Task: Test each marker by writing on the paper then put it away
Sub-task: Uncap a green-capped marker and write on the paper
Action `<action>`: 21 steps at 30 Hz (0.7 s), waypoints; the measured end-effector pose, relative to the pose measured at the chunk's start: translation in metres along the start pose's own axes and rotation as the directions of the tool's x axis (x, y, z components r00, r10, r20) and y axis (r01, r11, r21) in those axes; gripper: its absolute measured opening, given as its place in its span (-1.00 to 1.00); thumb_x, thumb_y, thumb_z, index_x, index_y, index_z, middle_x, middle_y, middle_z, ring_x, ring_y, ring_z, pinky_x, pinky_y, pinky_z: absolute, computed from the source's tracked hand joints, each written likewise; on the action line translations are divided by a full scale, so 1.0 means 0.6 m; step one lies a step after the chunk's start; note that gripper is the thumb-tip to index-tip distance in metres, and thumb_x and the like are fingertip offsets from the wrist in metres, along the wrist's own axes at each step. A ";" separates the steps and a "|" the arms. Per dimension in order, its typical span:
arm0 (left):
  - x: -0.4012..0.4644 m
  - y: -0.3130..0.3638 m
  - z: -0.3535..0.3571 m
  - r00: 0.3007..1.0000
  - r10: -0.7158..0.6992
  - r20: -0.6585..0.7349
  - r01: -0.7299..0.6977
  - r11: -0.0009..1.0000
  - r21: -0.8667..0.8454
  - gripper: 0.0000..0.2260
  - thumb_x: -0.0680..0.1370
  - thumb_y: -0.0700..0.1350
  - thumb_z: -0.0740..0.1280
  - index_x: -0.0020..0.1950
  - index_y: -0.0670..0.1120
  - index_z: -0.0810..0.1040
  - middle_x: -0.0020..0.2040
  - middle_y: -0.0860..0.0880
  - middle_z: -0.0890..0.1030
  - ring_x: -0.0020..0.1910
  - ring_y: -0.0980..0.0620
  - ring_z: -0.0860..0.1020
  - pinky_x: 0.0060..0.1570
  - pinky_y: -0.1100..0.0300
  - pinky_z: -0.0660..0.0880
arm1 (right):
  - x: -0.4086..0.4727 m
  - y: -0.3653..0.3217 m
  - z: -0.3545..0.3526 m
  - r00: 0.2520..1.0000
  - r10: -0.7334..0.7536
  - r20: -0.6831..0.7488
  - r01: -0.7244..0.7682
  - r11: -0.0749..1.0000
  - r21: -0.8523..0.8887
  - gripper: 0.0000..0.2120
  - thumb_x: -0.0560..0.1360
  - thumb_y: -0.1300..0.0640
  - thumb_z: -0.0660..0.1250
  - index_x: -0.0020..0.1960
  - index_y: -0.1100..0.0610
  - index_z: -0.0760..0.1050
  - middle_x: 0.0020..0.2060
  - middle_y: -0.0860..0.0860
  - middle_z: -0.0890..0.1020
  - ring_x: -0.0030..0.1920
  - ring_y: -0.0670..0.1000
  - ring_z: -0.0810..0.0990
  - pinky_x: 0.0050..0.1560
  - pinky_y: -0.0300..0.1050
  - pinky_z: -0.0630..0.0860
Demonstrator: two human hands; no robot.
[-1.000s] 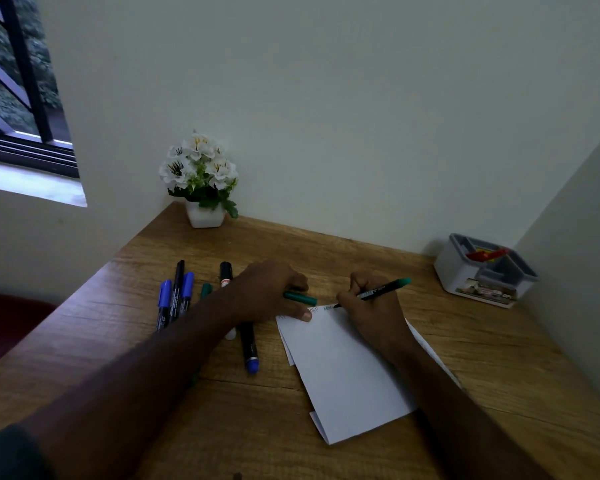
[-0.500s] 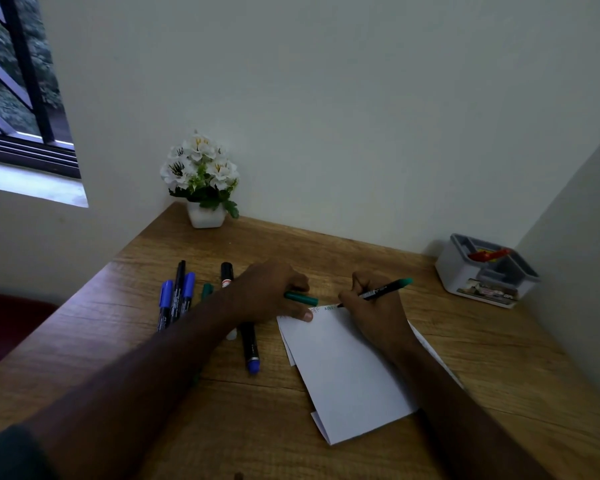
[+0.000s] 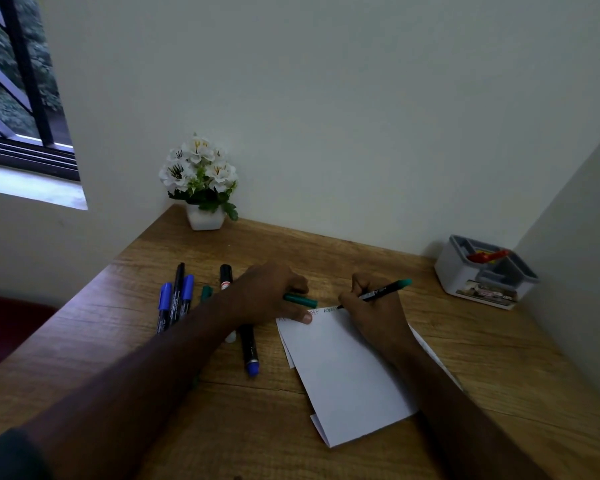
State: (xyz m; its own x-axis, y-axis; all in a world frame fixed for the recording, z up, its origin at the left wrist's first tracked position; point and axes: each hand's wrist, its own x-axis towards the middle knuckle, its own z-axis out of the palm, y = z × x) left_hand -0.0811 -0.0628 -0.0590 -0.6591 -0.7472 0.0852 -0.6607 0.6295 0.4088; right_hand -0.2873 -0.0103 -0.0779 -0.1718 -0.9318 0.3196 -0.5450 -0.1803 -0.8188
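The folded paper (image 3: 347, 372) lies nearest on the table (image 3: 499, 368), running from about 6 o'clock up toward the centre; its far edge carries a short line of green writing, too small to read. The right hand (image 3: 378, 306), just past that edge, has its grip closed round the green marker (image 3: 383, 292), tip down at the end of the writing, tail pointing to 2 o'clock; the left hand (image 3: 274, 296), at 11 o'clock from the sheet, pins the paper's far corner with the thumb while its fingers hold the green cap (image 3: 300, 300).

Under and beyond the left forearm lie the markers not yet tried: a blue-capped one (image 3: 250, 351) pointing to 6 o'clock, a black-capped one (image 3: 226, 277), a green one (image 3: 206, 293) half hidden, then a cluster of three (image 3: 175, 299) at 10 o'clock.

Farther off, at 2 o'clock, the organiser (image 3: 478, 271) holds one red item; so I judge one marker finished, the green one mid-test, roughly six left. The flower pot (image 3: 205, 218) stands at 12 o'clock by the wall.
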 end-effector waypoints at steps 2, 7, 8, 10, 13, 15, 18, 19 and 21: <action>0.000 -0.001 0.000 1.000 0.001 0.001 -0.001 1.000 -0.009 -0.53 0.43 0.22 0.42 0.23 -0.01 0.57 0.12 0.04 0.64 0.06 0.10 0.56 0.07 0.01 0.53 | 0.001 0.000 0.000 1.000 0.008 -0.020 -0.008 1.000 0.003 -0.72 0.37 0.35 0.37 -0.36 0.30 0.27 -0.47 0.08 0.38 -0.42 -0.01 0.33 -0.42 -0.12 0.27; 0.000 0.002 -0.001 1.000 0.006 0.010 -0.006 1.000 0.003 -0.51 0.44 0.20 0.41 0.28 -0.02 0.55 0.18 0.02 0.61 0.12 0.08 0.53 0.14 0.02 0.50 | -0.001 -0.005 -0.002 0.999 0.036 -0.020 -0.036 0.999 0.010 -0.74 0.38 0.34 0.37 -0.33 0.34 0.29 -0.45 0.10 0.41 -0.42 -0.03 0.34 -0.43 -0.16 0.28; 0.000 0.002 -0.002 1.000 0.006 0.008 -0.006 1.000 -0.001 -0.52 0.44 0.20 0.42 0.27 -0.02 0.55 0.17 0.01 0.62 0.12 0.07 0.54 0.14 0.01 0.50 | -0.001 -0.005 -0.001 0.999 0.040 -0.012 -0.040 0.999 0.010 -0.73 0.38 0.33 0.37 -0.34 0.33 0.28 -0.45 0.10 0.40 -0.41 -0.02 0.33 -0.41 -0.12 0.28; 0.000 0.002 -0.001 1.000 -0.001 0.005 0.002 1.000 -0.011 -0.51 0.44 0.19 0.42 0.28 -0.02 0.55 0.18 0.01 0.61 0.13 0.07 0.53 0.16 0.00 0.50 | -0.001 -0.004 0.000 0.999 0.047 0.004 -0.047 0.999 -0.004 -0.72 0.39 0.31 0.37 -0.36 0.25 0.28 -0.45 0.08 0.39 -0.41 -0.03 0.32 -0.39 -0.06 0.28; -0.001 0.002 -0.001 1.000 0.004 -0.002 -0.004 1.000 -0.005 -0.50 0.44 0.20 0.42 0.29 -0.02 0.54 0.20 0.01 0.60 0.15 0.08 0.53 0.17 -0.01 0.49 | -0.001 -0.007 -0.002 0.998 0.060 0.002 -0.060 0.998 0.005 -0.72 0.39 0.34 0.36 -0.37 0.23 0.28 -0.46 0.09 0.35 -0.42 0.04 0.33 -0.35 0.00 0.32; -0.001 0.001 -0.002 1.000 0.009 0.001 -0.009 1.000 0.001 -0.50 0.44 0.20 0.42 0.29 -0.02 0.54 0.19 0.00 0.61 0.15 0.07 0.53 0.17 -0.02 0.49 | -0.004 -0.015 -0.005 0.997 0.076 -0.016 -0.075 0.995 0.060 -0.73 0.41 0.37 0.33 -0.36 0.28 0.28 -0.44 0.12 0.34 -0.45 0.04 0.42 -0.35 0.01 0.37; -0.003 -0.002 -0.006 1.000 0.020 0.005 -0.019 0.999 -0.043 -0.55 0.46 0.17 0.42 0.25 -0.04 0.57 0.17 0.00 0.62 0.13 0.05 0.55 0.14 -0.04 0.50 | -0.007 -0.020 -0.015 0.994 0.094 -0.052 -0.084 0.981 0.175 -0.77 0.44 0.39 0.28 -0.32 0.33 0.28 -0.38 0.12 0.35 -0.45 -0.14 0.38 -0.38 -0.31 0.37; -0.003 -0.004 -0.007 1.000 0.030 -0.002 -0.030 0.998 -0.055 -0.59 0.47 0.14 0.41 0.24 -0.05 0.59 0.17 0.00 0.62 0.14 0.05 0.55 0.14 -0.04 0.51 | -0.007 -0.021 -0.018 0.994 0.094 -0.056 -0.081 0.977 0.197 -0.79 0.44 0.38 0.28 -0.31 0.34 0.29 -0.37 0.12 0.37 -0.40 -0.10 0.38 -0.35 -0.36 0.38; -0.002 -0.005 -0.007 0.999 0.043 -0.017 -0.043 0.997 -0.056 -0.67 0.51 0.05 0.40 0.22 -0.06 0.61 0.24 0.00 0.60 0.20 0.06 0.53 0.20 -0.01 0.49 | -0.008 -0.022 -0.020 0.995 0.076 -0.059 -0.062 0.975 0.215 -0.83 0.43 0.37 0.28 -0.31 0.31 0.34 -0.38 0.10 0.41 -0.35 -0.07 0.39 -0.32 -0.35 0.40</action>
State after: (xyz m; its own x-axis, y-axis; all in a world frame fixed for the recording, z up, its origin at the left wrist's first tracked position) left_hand -0.0767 -0.0644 -0.0564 -0.6804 -0.7233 0.1182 -0.6103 0.6485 0.4550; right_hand -0.2890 0.0001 -0.0629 -0.2612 -0.9225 0.2841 -0.3438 -0.1861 -0.9204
